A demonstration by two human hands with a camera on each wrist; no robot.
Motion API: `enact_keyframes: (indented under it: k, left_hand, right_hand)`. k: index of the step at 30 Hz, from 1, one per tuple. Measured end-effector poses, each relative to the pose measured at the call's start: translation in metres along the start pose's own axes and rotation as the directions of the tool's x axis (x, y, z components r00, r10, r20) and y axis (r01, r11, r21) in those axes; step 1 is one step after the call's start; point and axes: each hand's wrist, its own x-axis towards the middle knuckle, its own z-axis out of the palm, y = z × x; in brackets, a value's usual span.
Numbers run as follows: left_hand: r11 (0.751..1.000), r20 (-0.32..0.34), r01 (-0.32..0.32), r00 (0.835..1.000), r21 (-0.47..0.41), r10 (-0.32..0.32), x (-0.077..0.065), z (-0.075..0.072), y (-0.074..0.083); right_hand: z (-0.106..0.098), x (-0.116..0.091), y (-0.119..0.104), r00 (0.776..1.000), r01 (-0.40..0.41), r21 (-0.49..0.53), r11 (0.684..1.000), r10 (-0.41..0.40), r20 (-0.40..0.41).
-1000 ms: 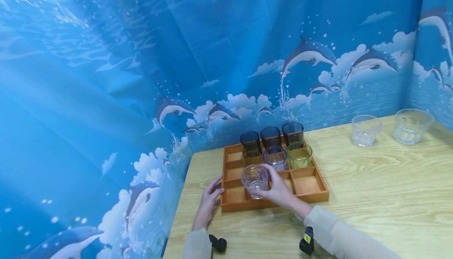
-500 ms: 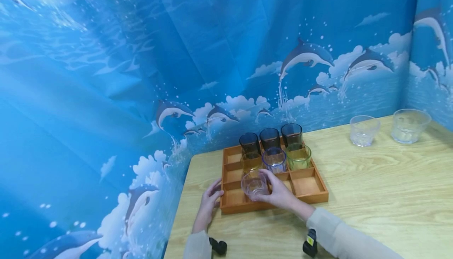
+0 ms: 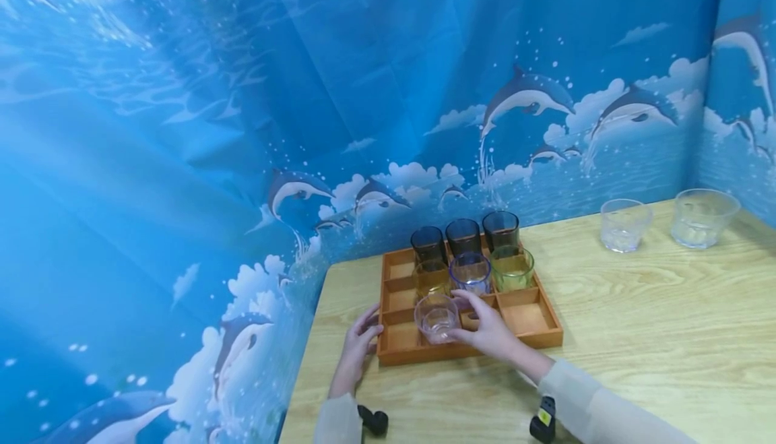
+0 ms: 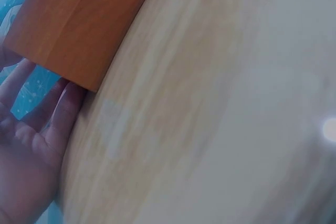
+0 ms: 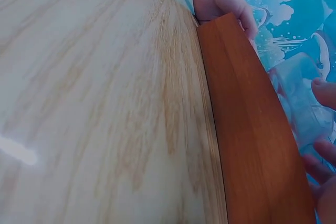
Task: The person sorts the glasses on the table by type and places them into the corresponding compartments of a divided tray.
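A clear glass stands in the front row of a wooden compartment tray, second compartment from the left. My right hand is just right of this glass, fingers spread. In the right wrist view a gap shows between the fingertips and the glass. My left hand rests against the tray's left side with its fingers extended. The left wrist view shows those fingers at the tray's corner. Behind the clear glass stand an amber glass, a blue-rimmed glass and a green glass.
Three dark glasses fill part of the tray's back row. Two more clear glasses, a smaller one and a wider one, stand at the table's back right. A dolphin-printed curtain hangs behind the wooden table.
The clear glass has come down into the front compartment. My right hand has let go of it and drawn slightly to the right. My left hand has stayed at the tray.
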Motion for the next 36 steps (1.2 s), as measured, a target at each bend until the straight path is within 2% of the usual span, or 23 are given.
enact_keyframes:
  k: [5,11,16,20,25,28,32,36]
  left_hand:
    - [0.998,-0.014,0.068,0.998,-0.010,-0.069,0.002,0.001,0.003]
    - [0.997,-0.014,0.070,0.997,-0.023,-0.070,0.002,0.001,0.004]
    - [0.997,-0.009,0.070,0.998,-0.026,-0.070,-0.001,0.001,0.005]
    - [0.997,0.007,0.072,0.997,-0.037,-0.071,-0.006,0.004,0.017]
    - [0.996,0.012,0.080,0.997,-0.035,-0.080,-0.011,0.006,0.028]
    - [0.996,0.015,0.073,0.997,-0.050,-0.073,-0.010,0.005,0.024]
    - [0.996,-0.002,0.077,0.997,-0.053,-0.077,-0.005,0.003,0.012]
    - [0.997,-0.019,0.069,0.997,-0.040,-0.070,-0.001,0.003,0.003]
  right_hand:
    - [-0.006,-0.004,-0.001,0.999,0.006,0.025,1.000,-0.005,-0.041]
    - [-0.018,-0.009,-0.010,0.995,0.066,0.031,0.997,-0.063,-0.077]
    - [-0.032,-0.018,-0.022,0.994,0.046,0.028,0.999,-0.043,-0.104]
    - [-0.044,-0.022,-0.034,0.984,0.064,0.003,0.998,-0.062,-0.165]
    - [-0.056,-0.026,-0.030,0.964,0.105,-0.009,0.994,-0.104,-0.244]
    - [-0.065,-0.029,-0.027,0.955,0.091,-0.014,0.996,-0.092,-0.280]
    - [-0.078,-0.034,-0.020,0.944,0.072,-0.007,0.997,-0.070,-0.322]
    - [-0.093,-0.037,-0.003,0.927,0.068,-0.008,0.998,-0.066,-0.370]
